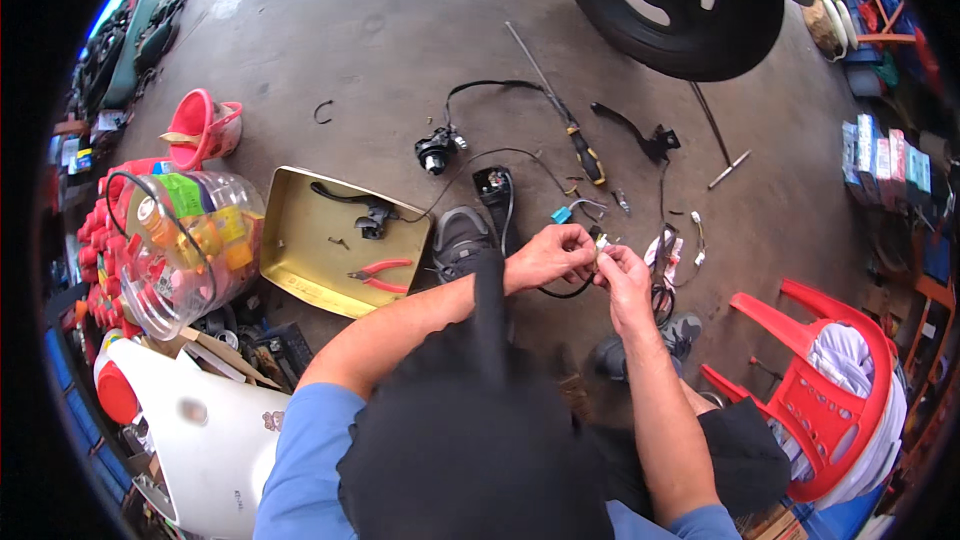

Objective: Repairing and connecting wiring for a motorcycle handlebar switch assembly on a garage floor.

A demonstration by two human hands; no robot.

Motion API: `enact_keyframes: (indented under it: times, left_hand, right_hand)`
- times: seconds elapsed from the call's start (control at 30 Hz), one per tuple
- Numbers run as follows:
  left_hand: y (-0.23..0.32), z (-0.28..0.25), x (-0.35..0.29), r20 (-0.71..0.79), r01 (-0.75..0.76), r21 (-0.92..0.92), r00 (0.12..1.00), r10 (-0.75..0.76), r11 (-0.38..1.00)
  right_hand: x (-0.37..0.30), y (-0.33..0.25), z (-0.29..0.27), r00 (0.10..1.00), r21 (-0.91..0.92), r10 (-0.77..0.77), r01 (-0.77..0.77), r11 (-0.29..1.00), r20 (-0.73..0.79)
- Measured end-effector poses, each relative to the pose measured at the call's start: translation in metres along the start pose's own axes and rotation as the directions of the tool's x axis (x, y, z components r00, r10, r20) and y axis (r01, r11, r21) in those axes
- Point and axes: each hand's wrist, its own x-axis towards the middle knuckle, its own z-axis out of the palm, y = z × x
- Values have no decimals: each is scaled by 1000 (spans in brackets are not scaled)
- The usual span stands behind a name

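Observation:
My left hand (548, 258) and my right hand (626, 282) meet low over the floor, fingertips almost touching. Both are closed in a pinch around a small white connector (601, 241), its details mostly hidden by the fingers. A black cable (568, 294) loops below the hands. Just beyond my left hand lies a teal plug (562, 214) with thin wires. Past my right fingers is a tangle of wires with white tags (664, 248). A yellow-and-black screwdriver (586, 155) lies farther off, near a black switch housing (436, 151) on a cable.
A gold metal tray (297, 280) at the left holds red-handled pliers (379, 274) and a black switch part. Beyond it stands a red bucket (203, 128). A wheel (672, 0) is at the far side, a red plastic chair (825, 395) at the right, a white panel (205, 430) near left.

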Motion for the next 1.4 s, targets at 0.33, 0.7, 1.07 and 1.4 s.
enact_keyframes:
  times: [0.33, 0.7, 1.07, 1.4]
  left_hand:
    - [-11, -1, 4, 7, -47, -49, 999, 48, 998]
    - [-15, -2, 6, -30, -76, -53, 997, 75, 996]
    - [-1, -2, 0, -38, -46, 0, 998, 46, 999]
    - [0, 1, 1, -66, -84, 36, 994, 86, 996]
  right_hand:
    - [1, 2, 0, 1000, -65, -20, 20, 998, 8]
    - [1, -1, 2, 999, -58, -12, 14, 998, 37]
    - [-1, -1, 5, 1000, -41, -30, 30, 999, 1]
    - [-3, 2, 3, 1000, -70, -6, 6, 997, -2]
